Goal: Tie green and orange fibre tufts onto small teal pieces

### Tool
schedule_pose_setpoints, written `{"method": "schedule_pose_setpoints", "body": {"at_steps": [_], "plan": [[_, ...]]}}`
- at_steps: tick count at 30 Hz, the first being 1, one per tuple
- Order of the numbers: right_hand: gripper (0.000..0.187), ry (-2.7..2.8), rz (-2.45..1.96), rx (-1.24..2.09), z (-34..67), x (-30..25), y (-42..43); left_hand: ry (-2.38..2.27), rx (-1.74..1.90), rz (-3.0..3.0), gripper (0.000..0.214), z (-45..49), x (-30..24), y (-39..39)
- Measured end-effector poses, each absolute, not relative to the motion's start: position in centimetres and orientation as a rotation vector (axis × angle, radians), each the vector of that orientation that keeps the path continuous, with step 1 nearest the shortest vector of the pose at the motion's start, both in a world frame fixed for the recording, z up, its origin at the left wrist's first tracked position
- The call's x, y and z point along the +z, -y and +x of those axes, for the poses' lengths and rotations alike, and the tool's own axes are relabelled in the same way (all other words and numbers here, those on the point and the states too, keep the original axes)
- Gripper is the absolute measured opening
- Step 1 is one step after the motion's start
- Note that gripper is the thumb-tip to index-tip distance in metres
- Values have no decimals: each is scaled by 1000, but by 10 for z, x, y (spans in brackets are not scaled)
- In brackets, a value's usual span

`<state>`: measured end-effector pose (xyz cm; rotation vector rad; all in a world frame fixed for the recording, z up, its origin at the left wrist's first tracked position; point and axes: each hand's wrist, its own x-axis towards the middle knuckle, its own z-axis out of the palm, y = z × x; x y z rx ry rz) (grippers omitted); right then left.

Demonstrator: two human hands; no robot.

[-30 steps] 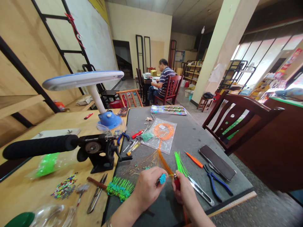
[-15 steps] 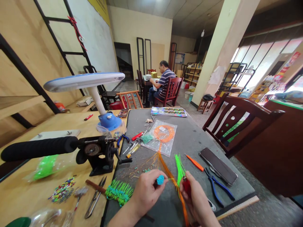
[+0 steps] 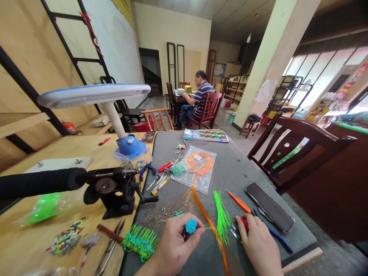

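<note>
My left hand (image 3: 179, 239) is closed around a small bundle with a round cluster of bright blue tips (image 3: 190, 226) facing me. A thin green strand sticks out to the right from its fingertips. To the right, my right hand (image 3: 258, 239) rests low over the mat, fingers bent on a red-handled tool (image 3: 244, 223); pointed metal tips (image 3: 235, 233) show beside it. Between the hands lie a sheaf of loose bright green strands (image 3: 221, 216) and a long orange bundle of fibres (image 3: 205, 211). Left of my left hand is a beaded green piece (image 3: 140, 241) on a brown stick.
A black hand-cranked vise (image 3: 120, 195) stands at the left, near a blue-based lamp (image 3: 130, 147). Scissors (image 3: 109, 249) and multicoloured beads (image 3: 66, 237) lie on the wood. An orange pen-like tool (image 3: 239, 202), phone (image 3: 269, 207) and blue pliers (image 3: 280, 239) lie right. A person sits farther back.
My right hand has moved right and turned palm down with the red-handled tool, away from the green strands. My left hand keeps its bundle in nearly the same place.
</note>
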<state>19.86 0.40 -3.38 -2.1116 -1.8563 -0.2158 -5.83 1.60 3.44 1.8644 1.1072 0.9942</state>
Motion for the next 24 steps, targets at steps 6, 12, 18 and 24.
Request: {"method": "schedule_pose_setpoints", "body": {"at_steps": [6, 12, 18, 24], "plan": [[27, 1896, -1682, -434, 178, -3, 6, -1196, 939, 1723, 16, -54, 28, -18], [32, 2093, -1267, -267, 128, 19, 8, -1150, 924, 1680, 13, -51, 22, -18], [23, 2197, -1223, -243, 119, 19, 2, -1107, 919, 1706, 10, -51, 27, -16], [16, 2163, -1287, -57, 128, 13, 3, -1109, 834, 1706, 19, -53, 31, -19]]}}
